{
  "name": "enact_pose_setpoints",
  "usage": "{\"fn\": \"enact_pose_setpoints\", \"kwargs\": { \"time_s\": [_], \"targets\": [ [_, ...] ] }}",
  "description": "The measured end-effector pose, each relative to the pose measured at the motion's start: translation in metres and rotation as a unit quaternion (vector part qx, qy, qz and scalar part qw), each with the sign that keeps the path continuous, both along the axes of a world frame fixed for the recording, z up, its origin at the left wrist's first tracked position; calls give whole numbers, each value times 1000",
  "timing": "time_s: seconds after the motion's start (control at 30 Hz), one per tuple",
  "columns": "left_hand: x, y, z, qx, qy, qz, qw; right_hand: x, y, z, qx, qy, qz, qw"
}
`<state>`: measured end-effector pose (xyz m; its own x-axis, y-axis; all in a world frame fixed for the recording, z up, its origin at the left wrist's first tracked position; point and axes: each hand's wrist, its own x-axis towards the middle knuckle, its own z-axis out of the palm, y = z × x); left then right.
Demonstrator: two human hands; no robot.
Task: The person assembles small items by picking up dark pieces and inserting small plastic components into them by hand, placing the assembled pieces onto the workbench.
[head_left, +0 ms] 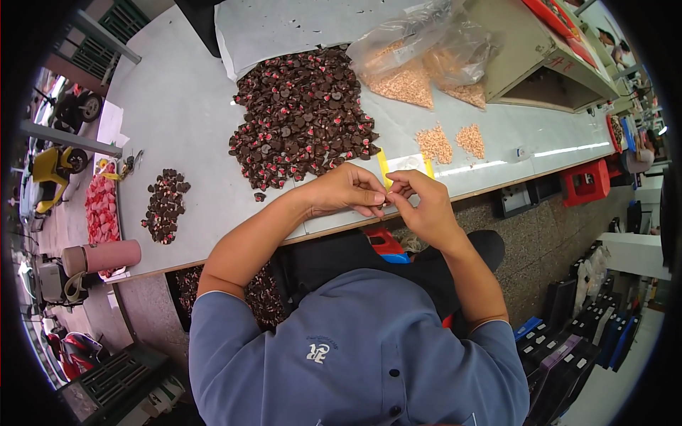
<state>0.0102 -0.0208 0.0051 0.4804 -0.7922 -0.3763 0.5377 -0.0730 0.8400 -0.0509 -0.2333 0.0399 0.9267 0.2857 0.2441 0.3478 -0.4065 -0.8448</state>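
Fingers of the left hand (352, 192) and the right hand (424, 207) are pinched together on a small piece (386, 204), mostly hidden, near the front edge of the pale surface (209, 202). Beyond the left hand lies a large heap of dark pieces (298, 113) with red parts; two small beige piles (434, 144) lie beyond the right

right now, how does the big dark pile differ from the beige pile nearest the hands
The big dark pile spreads much wider than the beige pile. The big dark pile has red bits and coarser pieces; the beige pile looks finer and evenly pale. Both lie loose on the table.
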Motion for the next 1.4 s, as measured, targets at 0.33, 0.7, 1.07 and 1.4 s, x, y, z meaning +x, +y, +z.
{"fn": "enact_pose_setpoints", "kwargs": {
  "time_s": [0.33, 0.7, 1.07, 1.4],
  "targets": [
    [-1, 0, -1, 12, 8, 1, 1000, -10, 8, -4, 17, -15, -51, 998],
    [-4, -3, 2, 3, 7, 33, 999, -8, -3, 4, -1, -25, -72, 997],
    [-2, -1, 1, 10, -7, -3, 1000, -3, -5, 4, -116, -11, 35, 993],
    [-2, -1, 1, -3, 7, 16, 1000, 14, -21, 24, -163, -85, 3, 983]
  ]
}}
